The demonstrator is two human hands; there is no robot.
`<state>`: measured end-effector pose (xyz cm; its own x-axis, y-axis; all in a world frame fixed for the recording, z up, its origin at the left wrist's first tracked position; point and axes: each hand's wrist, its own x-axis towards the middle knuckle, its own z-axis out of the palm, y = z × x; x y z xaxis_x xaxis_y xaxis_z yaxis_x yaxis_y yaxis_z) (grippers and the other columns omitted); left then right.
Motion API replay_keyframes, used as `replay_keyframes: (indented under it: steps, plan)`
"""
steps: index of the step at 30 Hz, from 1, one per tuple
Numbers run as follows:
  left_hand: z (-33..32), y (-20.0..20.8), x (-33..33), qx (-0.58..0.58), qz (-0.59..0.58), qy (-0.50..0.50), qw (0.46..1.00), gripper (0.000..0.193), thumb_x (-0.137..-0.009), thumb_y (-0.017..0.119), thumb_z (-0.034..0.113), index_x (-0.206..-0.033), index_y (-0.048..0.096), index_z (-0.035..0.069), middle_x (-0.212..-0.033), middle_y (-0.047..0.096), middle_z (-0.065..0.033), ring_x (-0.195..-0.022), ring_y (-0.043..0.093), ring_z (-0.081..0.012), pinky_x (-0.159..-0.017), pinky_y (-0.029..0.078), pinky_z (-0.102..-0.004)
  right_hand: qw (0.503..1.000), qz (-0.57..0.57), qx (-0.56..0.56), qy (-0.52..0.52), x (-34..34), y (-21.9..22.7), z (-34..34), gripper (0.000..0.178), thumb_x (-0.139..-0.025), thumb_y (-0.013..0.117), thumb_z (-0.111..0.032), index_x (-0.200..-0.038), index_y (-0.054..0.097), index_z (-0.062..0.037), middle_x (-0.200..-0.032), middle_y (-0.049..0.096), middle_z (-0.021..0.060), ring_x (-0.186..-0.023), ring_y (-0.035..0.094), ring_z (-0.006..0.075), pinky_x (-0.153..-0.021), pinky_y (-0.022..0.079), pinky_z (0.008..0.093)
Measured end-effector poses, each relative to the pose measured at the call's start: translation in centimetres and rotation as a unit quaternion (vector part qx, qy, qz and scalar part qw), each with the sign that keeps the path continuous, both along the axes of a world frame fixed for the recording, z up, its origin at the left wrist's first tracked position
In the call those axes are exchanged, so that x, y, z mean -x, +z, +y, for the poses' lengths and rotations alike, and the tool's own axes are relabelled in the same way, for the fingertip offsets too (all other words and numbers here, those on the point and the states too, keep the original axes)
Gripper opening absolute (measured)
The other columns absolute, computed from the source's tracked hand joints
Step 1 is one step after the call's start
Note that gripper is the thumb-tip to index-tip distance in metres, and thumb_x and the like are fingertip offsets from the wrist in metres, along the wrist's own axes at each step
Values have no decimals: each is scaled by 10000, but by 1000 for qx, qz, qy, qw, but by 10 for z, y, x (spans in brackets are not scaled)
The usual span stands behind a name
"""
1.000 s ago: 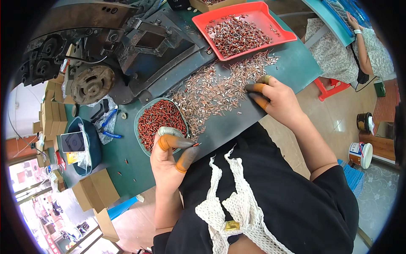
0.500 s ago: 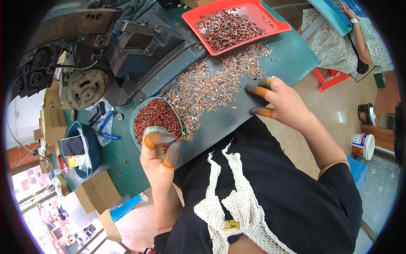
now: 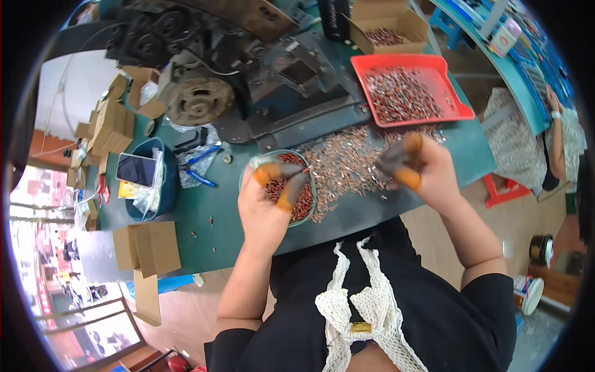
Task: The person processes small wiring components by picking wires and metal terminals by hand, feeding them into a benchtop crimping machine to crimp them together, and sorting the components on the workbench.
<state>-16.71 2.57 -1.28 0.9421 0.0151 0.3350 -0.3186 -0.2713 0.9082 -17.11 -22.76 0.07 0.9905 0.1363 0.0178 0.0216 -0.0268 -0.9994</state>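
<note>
My left hand (image 3: 265,208) is over a green-rimmed bowl (image 3: 314,201) full of small red-and-dark pieces (image 3: 303,208). Orange and grey finger covers sit on its thumb and forefinger, which pinch one small red piece (image 3: 305,169). To the right, my right hand (image 3: 427,170) reaches over a loose spread of thin copper-coloured pieces (image 3: 344,162) on the green table (image 3: 242,229). Its covered fingertips are drawn together, touching or just above the spread; whatever is between them is hidden.
Behind the spread sits a red tray (image 3: 457,99) of similar pieces, with an open cardboard box (image 3: 412,34) beyond. A dark metal machine (image 3: 304,74) fills the back. Blue-handled pliers (image 3: 201,166) and a teal bin (image 3: 166,198) stand left. Another person's arm (image 3: 556,146) shows far right.
My right hand has moved from beside the spread to over it, and its fingers have closed together. The left still pinches a red piece near the bowl. The whole view has shifted.
</note>
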Motion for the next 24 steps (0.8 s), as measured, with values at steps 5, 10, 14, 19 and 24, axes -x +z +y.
replay_keyframes:
  steps: [5, 10, 14, 19, 24]
  plan:
    - [-9, 15, -51, -134, -199, 74, 968, 196, -690, 752, -7, -844, 646, 53, -858, 566, -66, -823, 540, -237, -731, 436, -316, 985, -25, -164, -48, -84, 22, 62, 139, -829, 695, -94, -929, 616, -38, -940, 677, 71, -774, 659, 127, -557, 516, 197]
    - [-14, 26, -103, -206, -368, 144, 895, 220, -663, 765, 25, -839, 645, 81, -880, 553, -70, -843, 508, -274, -748, 413, -357, 973, -76, -203, -83, -137, 20, 85, 157, -831, 704, -104, -959, 639, -39, -858, 675, 35, -689, 620, 69, -483, 420, 164]
    - [-15, 22, -135, -244, -441, 162, 848, 272, -626, 782, 62, -847, 627, 92, -898, 548, -77, -860, 504, -291, -764, 409, -391, 967, -102, -202, -115, -154, 15, 93, 142, -823, 716, -100, -945, 655, -60, -770, 638, -22, -570, 500, 7, -449, 307, 145]
    - [-18, 16, -158, -270, -487, 168, 813, 255, -623, 767, 111, -825, 612, 88, -906, 562, -76, -860, 514, -287, -744, 399, -407, 970, -84, -179, -142, -159, 14, 98, 137, -818, 723, -104, -938, 661, -79, -761, 627, -44, -539, 446, -21, -442, 271, 141]
    - [-22, 13, -165, -313, -495, 182, 790, 221, -611, 736, 128, -770, 592, 73, -885, 565, -73, -860, 517, -281, -738, 388, -418, 971, -66, -169, -158, -158, 15, 98, 142, -817, 725, -115, -939, 660, -81, -733, 602, -57, -516, 402, -22, -435, 243, 149]
